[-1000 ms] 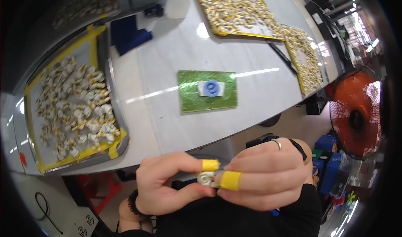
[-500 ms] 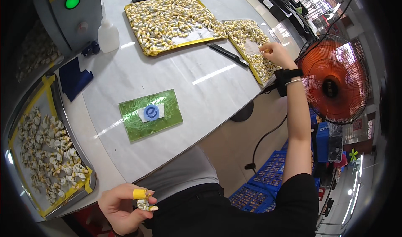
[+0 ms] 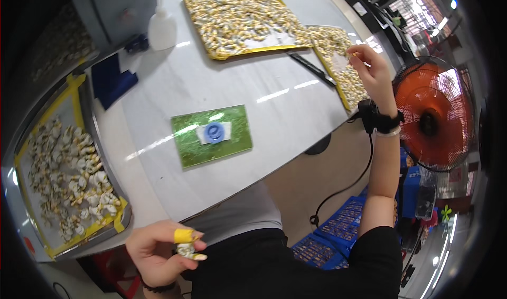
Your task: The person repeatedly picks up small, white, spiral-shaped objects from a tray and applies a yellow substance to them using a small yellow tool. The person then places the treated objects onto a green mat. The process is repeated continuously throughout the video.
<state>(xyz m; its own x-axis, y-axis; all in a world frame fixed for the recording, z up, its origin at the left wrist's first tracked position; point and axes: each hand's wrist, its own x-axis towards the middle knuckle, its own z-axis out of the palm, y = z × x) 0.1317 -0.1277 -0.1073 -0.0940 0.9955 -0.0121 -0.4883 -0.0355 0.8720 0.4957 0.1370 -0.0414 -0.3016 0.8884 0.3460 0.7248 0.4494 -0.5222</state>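
One pale table (image 3: pixel 293 117) fills centre of frame. Parts tray (image 3: pixel 344 101), upper right. Right hand (image 3: pixel 372 68) over tray, fingers curled; contents cannot be told. Likely step: picking from tray; next move calls for fine fingertip pinch. Left hand (image 3: pixel 154 250), lower left, pinches white-yellow piece (image 3: pixel 186 250); long axis near-level, tip pointing right, slightly down.

The piece (image 3: pixel 186 250) between the left fingers (image 3: pixel 162 231) is white and pale yellow, the tape (image 3: pixel 183 236) bright yellow. The worktop (image 3: pixel 211 85) is pale grey, faintly veined; the slab (image 3: pixel 186 154) is mottled green, the pad (image 3: pixel 227 130) white, the disc (image 3: pixel 215 133) blue. The fan (image 3: pixel 413 99) is orange, the crates (image 3: pixel 340 222) blue, the cloth (image 3: pixel 107 85) navy.
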